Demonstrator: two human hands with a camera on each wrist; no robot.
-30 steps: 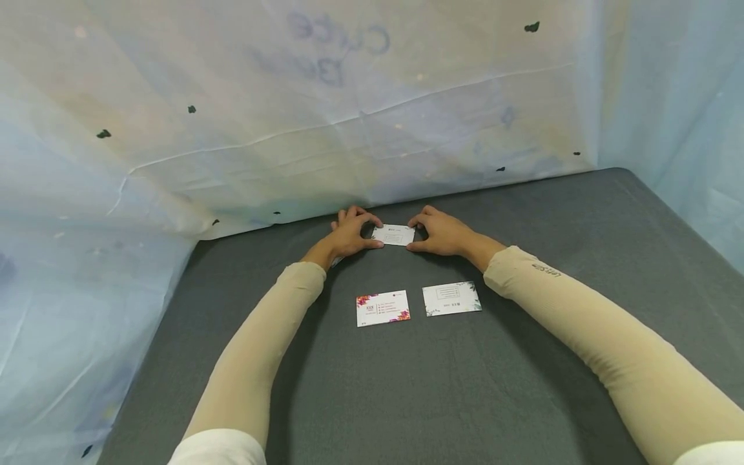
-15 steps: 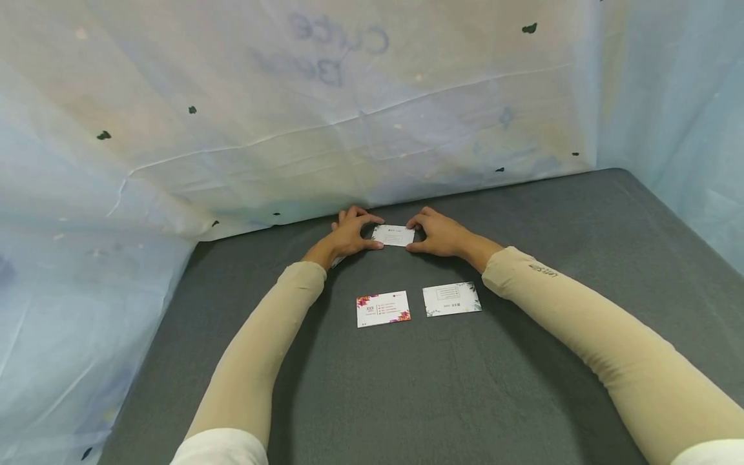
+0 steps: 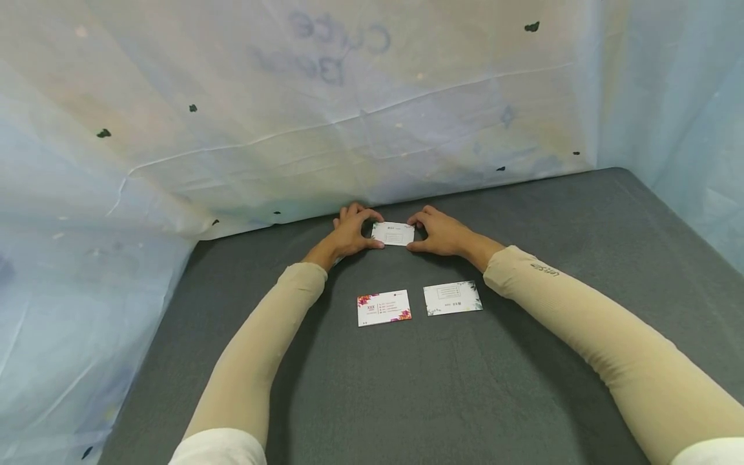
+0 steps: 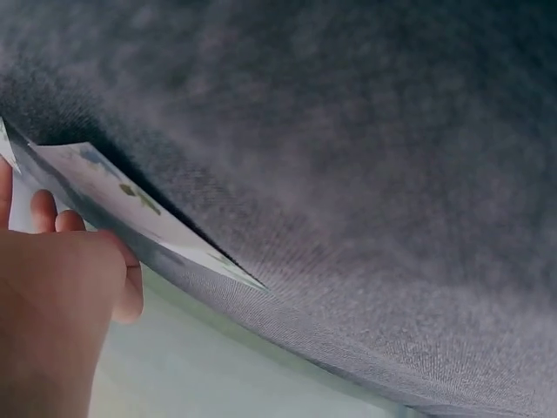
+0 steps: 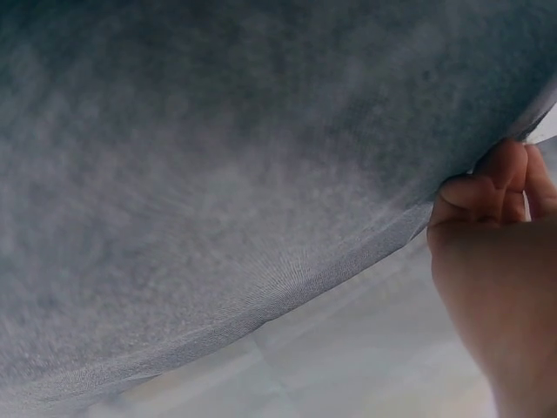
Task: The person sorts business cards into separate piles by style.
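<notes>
We've got the white card (image 3: 393,233) at the far side of the grey tabletop (image 3: 523,361), near the blue sheet backdrop (image 3: 290,129). Left hand (image 3: 349,231) pinches its left end, right hand (image 3: 440,232) its right end, fingers curled round the short edges. It looks raised a bit off the cloth. Best to keep both pinches light & even, card level, edges parallel w/ the two cards nearer us: floral card (image 3: 384,307) and leaf-corner card (image 3: 452,298).
</notes>
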